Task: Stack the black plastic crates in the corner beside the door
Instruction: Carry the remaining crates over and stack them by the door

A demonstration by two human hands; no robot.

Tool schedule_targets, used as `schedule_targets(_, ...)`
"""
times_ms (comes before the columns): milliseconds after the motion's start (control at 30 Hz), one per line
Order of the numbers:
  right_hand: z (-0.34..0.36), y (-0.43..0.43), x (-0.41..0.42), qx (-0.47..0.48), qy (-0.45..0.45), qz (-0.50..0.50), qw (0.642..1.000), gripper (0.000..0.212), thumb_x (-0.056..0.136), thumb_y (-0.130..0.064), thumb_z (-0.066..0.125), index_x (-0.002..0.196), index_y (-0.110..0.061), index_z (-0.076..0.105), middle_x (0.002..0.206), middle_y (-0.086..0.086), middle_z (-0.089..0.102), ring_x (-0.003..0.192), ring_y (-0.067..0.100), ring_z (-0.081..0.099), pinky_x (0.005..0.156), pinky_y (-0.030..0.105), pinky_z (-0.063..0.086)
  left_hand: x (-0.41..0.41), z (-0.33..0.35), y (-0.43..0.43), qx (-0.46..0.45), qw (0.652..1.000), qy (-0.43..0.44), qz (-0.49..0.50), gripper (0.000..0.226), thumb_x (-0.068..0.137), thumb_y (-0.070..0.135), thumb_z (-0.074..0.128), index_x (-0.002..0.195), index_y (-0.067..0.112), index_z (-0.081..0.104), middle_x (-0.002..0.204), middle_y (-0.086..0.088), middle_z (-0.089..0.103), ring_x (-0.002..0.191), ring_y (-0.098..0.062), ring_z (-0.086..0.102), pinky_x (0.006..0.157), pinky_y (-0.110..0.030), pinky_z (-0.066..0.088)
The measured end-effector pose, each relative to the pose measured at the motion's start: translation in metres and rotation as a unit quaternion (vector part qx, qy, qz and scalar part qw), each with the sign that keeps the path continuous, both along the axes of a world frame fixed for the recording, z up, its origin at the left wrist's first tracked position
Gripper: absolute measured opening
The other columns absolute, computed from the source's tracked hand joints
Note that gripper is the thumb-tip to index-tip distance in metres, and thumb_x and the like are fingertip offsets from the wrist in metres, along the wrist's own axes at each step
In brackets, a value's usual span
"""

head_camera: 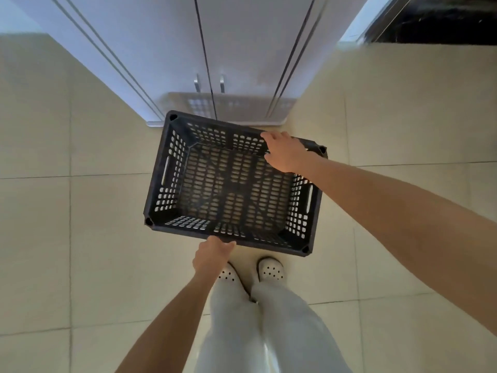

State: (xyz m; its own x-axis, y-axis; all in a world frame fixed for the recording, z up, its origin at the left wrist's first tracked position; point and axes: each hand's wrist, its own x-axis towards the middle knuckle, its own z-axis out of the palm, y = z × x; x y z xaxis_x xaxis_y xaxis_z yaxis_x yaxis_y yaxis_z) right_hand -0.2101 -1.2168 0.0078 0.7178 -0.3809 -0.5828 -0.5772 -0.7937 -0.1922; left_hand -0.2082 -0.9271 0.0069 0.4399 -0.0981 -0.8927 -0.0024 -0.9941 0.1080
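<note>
A black perforated plastic crate (231, 189) is seen from above, open side up and empty, in front of a white cabinet. My left hand (212, 254) grips its near long rim, fingers curled under the edge. My right hand (283, 150) grips the far long rim close to the right corner, fingers hooked over the rim into the crate. Whether the crate rests on the floor or hangs just above it cannot be told.
A white two-door cabinet (215, 63) with metal handles stands right behind the crate. Cream floor tiles (80, 224) spread left and right. A dark doorway (435, 20) lies at the top right. My legs and white shoes (270, 270) stand just below the crate.
</note>
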Motion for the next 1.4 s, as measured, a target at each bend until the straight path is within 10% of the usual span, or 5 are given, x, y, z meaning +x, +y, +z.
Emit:
schedule_targets(167,-0.063,-0.007,0.027,-0.032,-0.027,-0.03,0.999,0.07,0.092,-0.026,0.053,0.151,-0.009,0.019,0.156,0.015,0.026,0.143,0.033,0.026,0.114,0.05,0.025,0.002,-0.057,0.019,-0.023,0.948,0.1,0.301,0.056,0.091,0.038,0.066,0.123,-0.007,0.059,0.116,-0.02,0.067,0.102,-0.034,0.067,0.087,-0.04,0.057)
schedule_targets(300,-0.101,-0.011,0.042,-0.014,-0.032,-0.085,0.996,0.067,0.092,-0.029,0.055,0.149,-0.01,0.026,0.153,0.015,0.032,0.141,0.035,0.028,0.115,0.052,0.021,0.004,-0.068,0.01,-0.056,0.881,0.154,0.443,0.024,0.095,0.019,0.063,0.106,-0.002,0.063,0.091,-0.015,0.073,0.071,-0.021,0.069,0.045,-0.021,0.055)
schedule_targets(400,-0.111,-0.005,0.054,-0.02,-0.103,-0.121,0.987,0.049,0.093,-0.026,0.054,0.138,-0.011,0.043,0.135,0.015,0.05,0.127,0.035,0.046,0.107,0.047,0.033,0.007,-0.072,0.007,-0.057,0.857,0.169,0.483,0.018,0.095,0.016,0.063,0.101,-0.001,0.061,0.079,-0.016,0.07,0.07,-0.023,0.068,0.061,-0.027,0.056)
schedule_targets(1167,0.136,-0.008,-0.043,-0.037,-0.086,-0.215,0.972,0.039,0.089,-0.018,0.053,0.127,-0.007,0.051,0.118,0.016,0.054,0.109,0.033,0.053,0.095,0.043,0.04,-0.039,0.136,0.019,-0.022,0.904,0.154,0.399,0.022,0.093,0.022,0.066,0.086,0.002,0.064,0.092,-0.013,0.076,0.085,-0.019,0.072,0.079,-0.025,0.055)
schedule_targets(1400,0.233,-0.014,-0.116,-0.027,-0.131,-0.307,0.942,0.042,0.089,-0.014,0.054,0.131,-0.009,0.051,0.123,0.015,0.054,0.11,0.031,0.054,0.094,0.043,0.047,-0.069,0.217,0.007,-0.04,0.931,0.163,0.325,0.022,0.094,0.023,0.065,0.102,0.002,0.064,0.098,-0.01,0.077,0.066,-0.008,0.068,0.063,-0.017,0.049)
